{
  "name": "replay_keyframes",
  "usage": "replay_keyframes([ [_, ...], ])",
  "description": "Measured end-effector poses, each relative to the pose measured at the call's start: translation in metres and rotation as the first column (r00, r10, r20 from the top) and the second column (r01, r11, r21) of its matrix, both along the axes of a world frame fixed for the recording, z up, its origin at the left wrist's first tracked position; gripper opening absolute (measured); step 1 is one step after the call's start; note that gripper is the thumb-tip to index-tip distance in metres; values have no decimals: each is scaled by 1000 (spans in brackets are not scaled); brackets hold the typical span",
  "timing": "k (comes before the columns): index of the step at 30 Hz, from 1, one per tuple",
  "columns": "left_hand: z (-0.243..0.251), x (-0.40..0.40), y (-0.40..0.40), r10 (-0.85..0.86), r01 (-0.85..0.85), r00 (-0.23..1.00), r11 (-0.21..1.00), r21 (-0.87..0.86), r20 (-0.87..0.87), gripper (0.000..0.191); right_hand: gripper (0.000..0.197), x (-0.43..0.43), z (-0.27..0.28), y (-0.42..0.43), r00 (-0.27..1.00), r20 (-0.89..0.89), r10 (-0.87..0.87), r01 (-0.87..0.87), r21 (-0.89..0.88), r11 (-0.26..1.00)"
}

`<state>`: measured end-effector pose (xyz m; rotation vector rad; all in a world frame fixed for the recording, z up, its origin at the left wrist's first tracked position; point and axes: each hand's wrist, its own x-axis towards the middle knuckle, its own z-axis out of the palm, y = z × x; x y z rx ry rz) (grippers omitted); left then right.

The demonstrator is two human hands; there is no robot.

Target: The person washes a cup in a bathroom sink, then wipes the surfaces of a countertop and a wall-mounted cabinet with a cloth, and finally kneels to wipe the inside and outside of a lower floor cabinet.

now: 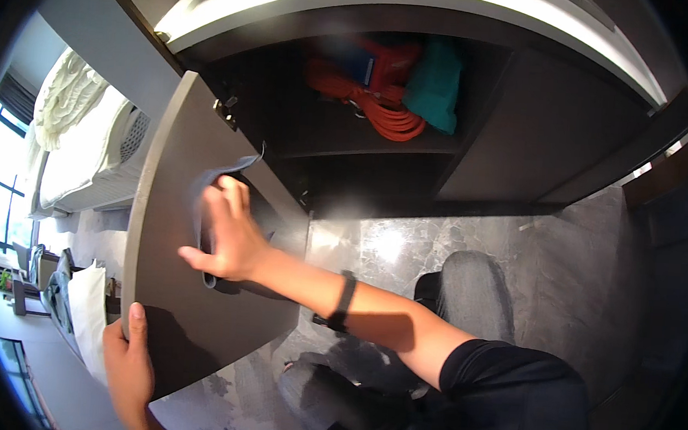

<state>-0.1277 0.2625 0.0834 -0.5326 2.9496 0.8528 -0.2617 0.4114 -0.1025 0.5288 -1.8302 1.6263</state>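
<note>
A grey-brown cabinet door [195, 324] stands swung out from a dark cabinet. My left hand [128, 364] grips the door's outer edge, its thumb on the inner face. My right hand [230, 237], slightly blurred, presses a dark grey-blue cloth [237, 166] against that same face. Fingers and palm hide much of the cloth; its upper end sticks out towards the hinge side. A metal hinge [226, 113] joins the door to the cabinet near the top.
On the cabinet shelf [371, 151] lie a coiled orange cord [394, 120], a teal bag [437, 90] and a red-and-blue package [388, 64]. A shut door [538, 132] is to the right. My knee [475, 288] is above the grey marbled floor [342, 238]. Bedding [88, 152] is visible far left.
</note>
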Motion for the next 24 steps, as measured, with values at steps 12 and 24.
replay_keyframes([
  [12, -9, 7, -20, 111, -106, 994, 976, -193, 12, 60, 25, -59, 16, 6, 967, -251, -53, 37, -67, 997],
  [24, 18, 5, -4, 82, -90, 987, 995, 48, 137, 46, 43, -87, -348, -43, 760, 579, -296, 481, -195, 854],
])
